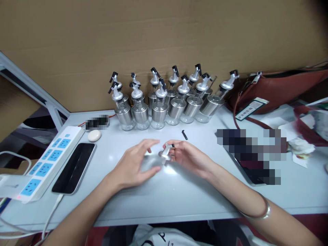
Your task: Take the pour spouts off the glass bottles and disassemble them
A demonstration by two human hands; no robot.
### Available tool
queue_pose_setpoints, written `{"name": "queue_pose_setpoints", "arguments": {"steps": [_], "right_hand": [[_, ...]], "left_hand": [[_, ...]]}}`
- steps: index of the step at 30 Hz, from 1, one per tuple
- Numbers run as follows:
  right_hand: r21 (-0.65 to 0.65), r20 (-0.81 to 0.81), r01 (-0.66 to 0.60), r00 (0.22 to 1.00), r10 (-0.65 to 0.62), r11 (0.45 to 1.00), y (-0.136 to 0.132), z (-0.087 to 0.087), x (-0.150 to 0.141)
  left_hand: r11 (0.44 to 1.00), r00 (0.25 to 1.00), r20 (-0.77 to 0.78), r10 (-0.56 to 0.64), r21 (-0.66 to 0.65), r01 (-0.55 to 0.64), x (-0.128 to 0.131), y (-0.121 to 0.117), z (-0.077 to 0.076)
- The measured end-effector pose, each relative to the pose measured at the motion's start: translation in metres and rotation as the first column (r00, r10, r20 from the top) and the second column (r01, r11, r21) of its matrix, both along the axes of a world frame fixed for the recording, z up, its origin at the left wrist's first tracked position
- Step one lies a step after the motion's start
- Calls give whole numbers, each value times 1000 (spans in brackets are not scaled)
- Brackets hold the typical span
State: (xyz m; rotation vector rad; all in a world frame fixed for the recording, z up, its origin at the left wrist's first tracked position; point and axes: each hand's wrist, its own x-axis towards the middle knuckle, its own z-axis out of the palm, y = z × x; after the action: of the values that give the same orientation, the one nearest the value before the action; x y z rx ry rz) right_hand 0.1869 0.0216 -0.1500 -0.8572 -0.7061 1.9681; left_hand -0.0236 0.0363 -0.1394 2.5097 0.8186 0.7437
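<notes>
Between the fingers of my right hand (191,157) is a silver pour spout (166,152) with a dark tip, held just above the table. My left hand (133,164) is to the left of it, thumb and fingers spread apart, holding nothing. Beyond my right hand a small black lever piece (184,135) lies loose on the table. Behind it stand several glass bottles with steel bands, such as this front bottle (159,114), each topped by a silver spout with a black part. The rightmost bottle (212,104) appears tilted.
On the left of the white table (153,212) lie a power strip (48,160), a plugged-in phone (74,169) and a round cream case (94,135). A blurred-out dark device (246,164) and a brown bag (287,89) are on the right. Cardboard (164,34) backs the table.
</notes>
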Motion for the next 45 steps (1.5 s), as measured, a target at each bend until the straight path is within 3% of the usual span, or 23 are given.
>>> {"name": "queue_pose_setpoints", "arguments": {"steps": [2,6,9,12,17,21,27,35,38,45], "right_hand": [[-26,-15,44,999,-44,999,2,0,2],[-54,-18,81,996,-82,995,5,3,5],[-59,-3,53,999,-54,997,4,5,4],[-64,18,29,999,-28,998,2,7,2],[-31,36,111,993,-110,993,2,7,2],[77,68,108,991,-113,991,1,9,4],[214,151,84,982,-118,973,-2,15,4],[343,270,33,954,-133,939,-3,10,4],[346,280,3,954,-106,938,-4,10,4],[236,137,24,989,-57,971,-3,10,4]], "left_hand": [[984,989,-135,52,-161,-73,-11,6,11],[915,915,-380,-134,-401,-33,-37,15,28],[855,856,-433,-282,-519,19,-45,18,30],[829,859,-403,-315,-558,42,-42,19,25],[879,988,-125,-86,-477,16,-21,16,11],[924,995,94,31,-383,8,-5,8,0],[991,979,203,-9,-129,35,0,3,-9],[993,961,253,-116,18,115,1,3,-8],[994,959,260,-110,54,99,1,3,-9],[995,960,267,-85,70,69,1,1,-10]]}}
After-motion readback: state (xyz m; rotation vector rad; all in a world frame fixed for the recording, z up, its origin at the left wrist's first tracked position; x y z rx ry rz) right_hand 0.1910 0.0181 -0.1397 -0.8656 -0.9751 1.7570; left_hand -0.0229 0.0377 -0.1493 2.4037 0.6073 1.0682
